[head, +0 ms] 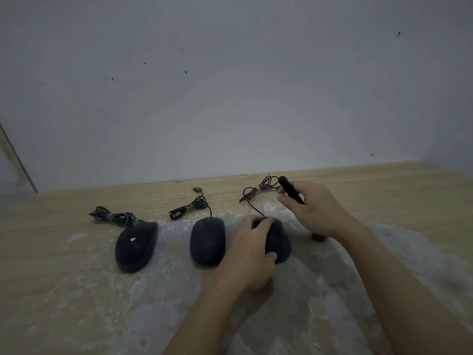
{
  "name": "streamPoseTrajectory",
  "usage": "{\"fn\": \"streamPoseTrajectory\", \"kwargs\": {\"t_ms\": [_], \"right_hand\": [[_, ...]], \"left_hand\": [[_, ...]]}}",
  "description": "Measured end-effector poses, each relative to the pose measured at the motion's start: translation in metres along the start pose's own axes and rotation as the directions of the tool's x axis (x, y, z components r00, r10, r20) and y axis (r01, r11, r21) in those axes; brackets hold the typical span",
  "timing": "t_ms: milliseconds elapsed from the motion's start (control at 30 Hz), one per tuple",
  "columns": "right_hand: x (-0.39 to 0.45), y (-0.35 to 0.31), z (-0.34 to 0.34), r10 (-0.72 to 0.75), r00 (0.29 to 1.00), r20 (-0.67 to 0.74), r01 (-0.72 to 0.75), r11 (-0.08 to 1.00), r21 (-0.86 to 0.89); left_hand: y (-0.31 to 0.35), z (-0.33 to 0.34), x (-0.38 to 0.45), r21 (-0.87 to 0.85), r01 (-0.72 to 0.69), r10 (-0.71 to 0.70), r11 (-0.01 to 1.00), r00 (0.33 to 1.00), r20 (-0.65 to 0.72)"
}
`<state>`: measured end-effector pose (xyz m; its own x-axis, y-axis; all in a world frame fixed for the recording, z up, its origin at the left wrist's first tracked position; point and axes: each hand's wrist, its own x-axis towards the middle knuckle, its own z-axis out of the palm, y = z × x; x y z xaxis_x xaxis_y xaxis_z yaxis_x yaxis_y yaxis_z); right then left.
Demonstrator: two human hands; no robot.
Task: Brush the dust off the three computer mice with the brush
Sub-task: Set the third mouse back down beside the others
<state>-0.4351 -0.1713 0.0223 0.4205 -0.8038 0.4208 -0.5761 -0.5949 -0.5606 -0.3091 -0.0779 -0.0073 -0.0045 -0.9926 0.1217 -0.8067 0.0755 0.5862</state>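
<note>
The left hand [252, 248] grips the rightmost mouse [279, 239] while the right hand [313, 208] holds the brush [290, 189] by its dark handle just beside it, so the work appears to stand at this mouse; whether the middle mouse [207, 240] and the left mouse [135, 245] are already brushed cannot be told, though the left one bears a pale speck. All three sit in a row, cables bundled behind, on a wooden surface [51, 265] partly covered by clear plastic sheeting [332, 290], against a plain grey wall [230, 85] in dim light.
</note>
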Motion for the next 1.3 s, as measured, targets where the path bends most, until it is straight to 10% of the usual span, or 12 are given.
{"fn": "streamPoseTrajectory", "kwargs": {"t_ms": [400,500,667,867,1100,1300], "right_hand": [[0.007,0.001,-0.006,-0.063,0.983,-0.173,0.062,0.998,-0.008],[0.009,-0.012,-0.008,-0.163,0.946,-0.28,0.165,0.986,-0.015],[-0.009,-0.063,0.019,-0.351,0.889,-0.293,0.356,0.934,-0.037],[-0.031,-0.124,0.069,-0.469,0.864,-0.186,0.466,0.883,-0.063],[-0.044,-0.189,0.134,-0.518,0.854,0.047,0.52,0.853,-0.052],[-0.042,-0.242,0.203,-0.444,0.863,0.242,0.472,0.878,-0.072]], "left_hand": [[0.0,-0.005,0.032,0.11,-0.028,0.026,0.994,0.999,0.021],[0.008,-0.017,0.025,-0.126,0.01,-0.028,0.992,0.99,-0.14],[0.016,-0.056,0.0,-0.849,0.121,-0.235,0.514,0.972,-0.004],[-0.017,-0.1,-0.044,-0.989,-0.034,-0.387,0.141,0.918,-0.087],[-0.082,-0.147,-0.093,-0.944,-0.039,-0.52,0.328,0.827,-0.215],[-0.17,-0.184,-0.116,-0.773,0.096,-0.673,0.627,0.567,-0.475]]}}
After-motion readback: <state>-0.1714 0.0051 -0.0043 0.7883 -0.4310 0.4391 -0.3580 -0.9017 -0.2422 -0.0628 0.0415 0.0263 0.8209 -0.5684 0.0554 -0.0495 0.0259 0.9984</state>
